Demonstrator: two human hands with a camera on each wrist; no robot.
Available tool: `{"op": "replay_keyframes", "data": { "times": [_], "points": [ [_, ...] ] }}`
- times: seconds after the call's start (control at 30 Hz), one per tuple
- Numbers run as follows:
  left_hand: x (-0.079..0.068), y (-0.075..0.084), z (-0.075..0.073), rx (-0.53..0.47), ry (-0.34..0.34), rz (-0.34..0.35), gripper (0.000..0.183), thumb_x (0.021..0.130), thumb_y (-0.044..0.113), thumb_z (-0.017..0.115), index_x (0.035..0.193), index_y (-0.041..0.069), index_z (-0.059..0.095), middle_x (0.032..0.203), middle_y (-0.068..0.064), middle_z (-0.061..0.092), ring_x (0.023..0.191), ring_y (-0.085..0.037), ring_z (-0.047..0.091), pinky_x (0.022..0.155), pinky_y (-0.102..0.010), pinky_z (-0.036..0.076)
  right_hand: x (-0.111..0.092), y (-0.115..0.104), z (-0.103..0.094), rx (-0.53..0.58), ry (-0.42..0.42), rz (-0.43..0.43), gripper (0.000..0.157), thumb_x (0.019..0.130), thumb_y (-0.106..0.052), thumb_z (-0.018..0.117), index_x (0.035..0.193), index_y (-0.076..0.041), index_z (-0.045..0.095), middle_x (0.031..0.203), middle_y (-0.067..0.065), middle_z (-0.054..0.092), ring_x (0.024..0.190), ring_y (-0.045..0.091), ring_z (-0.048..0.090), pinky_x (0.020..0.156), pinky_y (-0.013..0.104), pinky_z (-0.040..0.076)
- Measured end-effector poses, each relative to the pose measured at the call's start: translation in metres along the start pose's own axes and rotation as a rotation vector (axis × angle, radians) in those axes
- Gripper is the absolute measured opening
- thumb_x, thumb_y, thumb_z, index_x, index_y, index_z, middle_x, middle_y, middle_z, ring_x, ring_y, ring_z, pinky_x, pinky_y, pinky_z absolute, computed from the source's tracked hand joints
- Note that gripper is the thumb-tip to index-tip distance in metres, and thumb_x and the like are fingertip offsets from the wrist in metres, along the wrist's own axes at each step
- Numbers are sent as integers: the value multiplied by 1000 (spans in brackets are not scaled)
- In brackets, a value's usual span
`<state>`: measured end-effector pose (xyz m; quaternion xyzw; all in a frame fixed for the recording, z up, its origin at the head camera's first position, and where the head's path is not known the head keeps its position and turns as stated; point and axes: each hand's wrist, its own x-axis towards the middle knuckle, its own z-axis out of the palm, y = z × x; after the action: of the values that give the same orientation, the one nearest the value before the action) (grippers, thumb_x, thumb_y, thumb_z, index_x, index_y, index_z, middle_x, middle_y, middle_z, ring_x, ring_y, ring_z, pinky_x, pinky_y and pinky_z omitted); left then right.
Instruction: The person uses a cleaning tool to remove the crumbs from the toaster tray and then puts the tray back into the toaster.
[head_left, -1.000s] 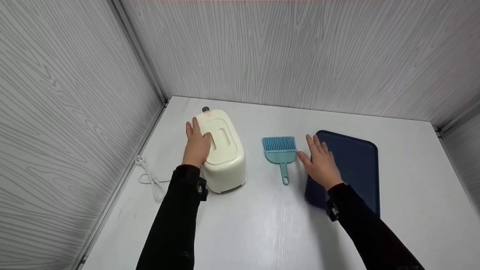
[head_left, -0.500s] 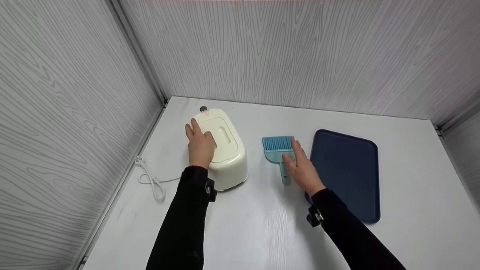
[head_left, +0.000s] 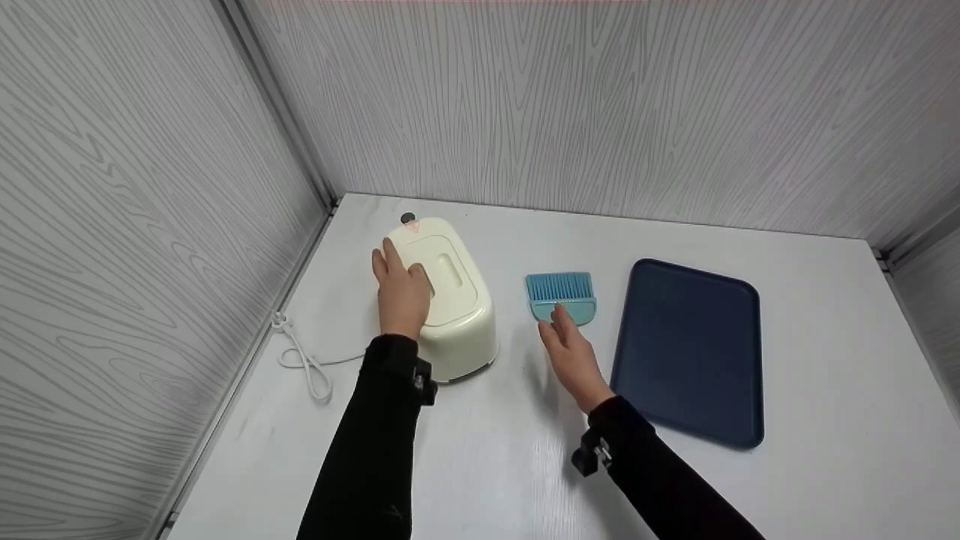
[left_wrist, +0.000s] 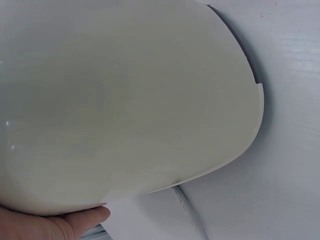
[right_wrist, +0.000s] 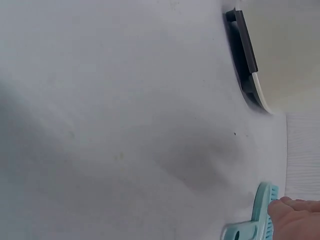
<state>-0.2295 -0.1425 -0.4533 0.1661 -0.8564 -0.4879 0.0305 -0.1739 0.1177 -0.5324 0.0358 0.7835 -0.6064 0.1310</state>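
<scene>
White counter point(head_left: 487, 472), straight-fingered left hand point(head_left: 403, 298) on the toaster point(head_left: 455, 306) near back-left corner, open right hand point(head_left: 574, 360) over the brush point(head_left: 561, 291): reach step, probably, grip needed next.

No words, brands or numbers can be read. The one sign-like mark is a small, faint reddish triangle point(head_left: 412, 226) on top of the cream appliance point(head_left: 457, 349), at its far end, just beyond and slightly to the right of the fingertips of the left hand point(head_left: 403, 296). It seems to point back toward the person. The mark is too small and blurred to tell whether anything is printed inside it.
</scene>
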Motion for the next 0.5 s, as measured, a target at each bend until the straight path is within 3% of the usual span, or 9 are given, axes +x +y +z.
{"op": "replay_keyframes", "data": {
  "times": [0.1,0.27,0.5],
  "points": [
    [0,0,1,1,5,-1,67,110,24,30,167,15,-4,173,-15,-8,127,-36,52,94,-42,45,0,2,9,81,8,37,75,108,-50,47,167,-16,16,170,10,26,155,26,29,124,47,30],
    [0,2,2,4,18,-11,66,110,24,31,167,15,-3,173,-16,-7,120,-37,54,95,-44,45,0,4,25,318,-1,112,75,109,-46,49,166,-9,16,166,17,31,149,28,40,120,39,38],
    [-1,3,4,-10,38,-13,67,110,22,32,167,14,-2,173,-16,-6,118,-38,55,97,-45,45,2,7,40,547,2,211,69,112,-37,45,162,2,19,161,23,39,147,30,43,117,38,41]
  ]
}}
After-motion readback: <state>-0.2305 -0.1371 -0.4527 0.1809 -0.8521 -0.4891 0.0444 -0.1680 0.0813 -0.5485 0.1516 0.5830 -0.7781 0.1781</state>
